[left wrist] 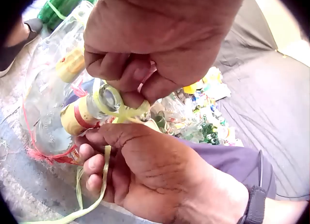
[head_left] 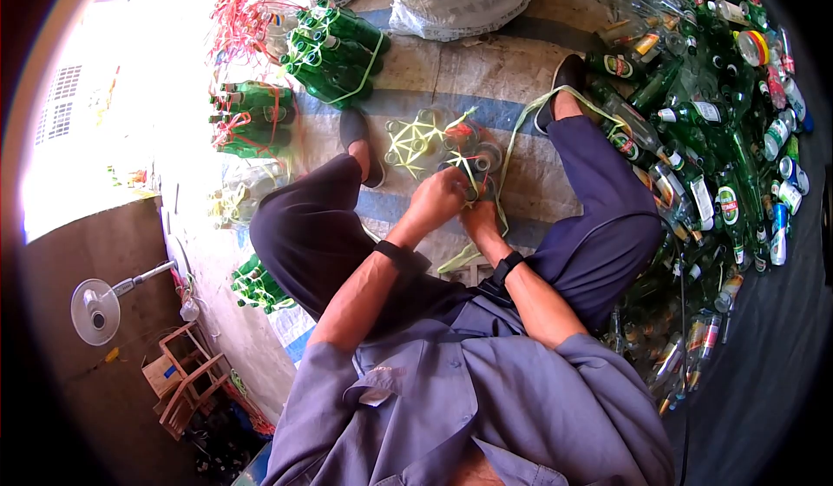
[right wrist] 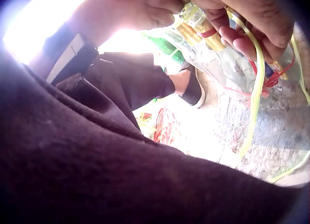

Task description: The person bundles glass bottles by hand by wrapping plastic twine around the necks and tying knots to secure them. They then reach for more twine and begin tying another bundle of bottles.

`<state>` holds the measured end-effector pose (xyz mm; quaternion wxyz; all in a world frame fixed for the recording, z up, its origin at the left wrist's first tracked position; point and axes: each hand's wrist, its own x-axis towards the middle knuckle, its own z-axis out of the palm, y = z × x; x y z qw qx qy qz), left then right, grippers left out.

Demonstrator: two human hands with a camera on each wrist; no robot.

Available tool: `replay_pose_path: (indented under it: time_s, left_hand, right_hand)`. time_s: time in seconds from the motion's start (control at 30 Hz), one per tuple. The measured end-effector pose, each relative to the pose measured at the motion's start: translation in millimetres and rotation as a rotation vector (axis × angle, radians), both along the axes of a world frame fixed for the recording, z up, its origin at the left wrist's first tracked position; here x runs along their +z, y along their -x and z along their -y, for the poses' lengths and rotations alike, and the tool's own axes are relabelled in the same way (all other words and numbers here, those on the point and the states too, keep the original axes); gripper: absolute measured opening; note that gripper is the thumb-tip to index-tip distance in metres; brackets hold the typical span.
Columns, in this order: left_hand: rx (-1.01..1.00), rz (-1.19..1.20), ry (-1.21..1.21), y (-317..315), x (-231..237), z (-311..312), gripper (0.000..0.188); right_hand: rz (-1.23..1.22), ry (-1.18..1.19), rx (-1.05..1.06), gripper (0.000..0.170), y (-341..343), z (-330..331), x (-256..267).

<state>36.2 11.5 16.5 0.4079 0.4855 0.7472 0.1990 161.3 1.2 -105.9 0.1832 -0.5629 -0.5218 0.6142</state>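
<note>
The left hand (head_left: pixel 439 196) pinches a yellow-green strip (right wrist: pixel 257 83) in curled fingers beside a clear bottle's neck. Just below, the right hand (head_left: pixel 480 219) grips it between thumb and fingers. Strip-laced clear bottles (left wrist: pixel 46 120) cluster between the person's legs; bundled green bottles (head_left: pixel 334 59) stand beyond, and a loose bottle heap (head_left: pixel 729 204) lies rightward.

Clear glass bottles (left wrist: pixel 48 120) with gold paper (left wrist: pixel 78 118) on some necks stand bunched on the floor (head_left: pixel 451 78), with red string (left wrist: pixel 51 156) round their sides and yellow ribbon (left wrist: pixel 105 173) criss-crossing their tops.
</note>
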Motion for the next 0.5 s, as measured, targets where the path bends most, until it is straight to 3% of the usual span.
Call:
replay_pose_path:
  time_s: [0.07,0.2,0.27,0.33,0.37,0.5]
  left_hand:
    - [-0.052,0.084,0.025,3,-4,2,0.025]
    - [-0.125,-0.001,0.063,-2,17,0,0.029]
    - [-0.201,-0.232,0.066,-7,23,0,0.027]
    - [-0.248,-0.316,0.013,-7,19,5,0.024]
    - [-0.295,-0.399,-0.039,-7,18,8,0.021]
    - [-0.303,-0.481,-0.046,-9,24,11,0.015]
  right_hand:
    - [-0.002,-0.024,-0.024,0.037,1,-2,13]
    - [0.045,-0.004,0.011,0.042,-2,-7,31]
    - [0.053,-0.029,-0.009,0.040,-1,-5,29]
    - [0.062,-0.054,-0.029,0.039,-1,-3,14]
    - [0.106,0.032,0.029,0.037,-2,-3,7]
    - [0.143,0.146,0.040,0.034,-3,-2,7]
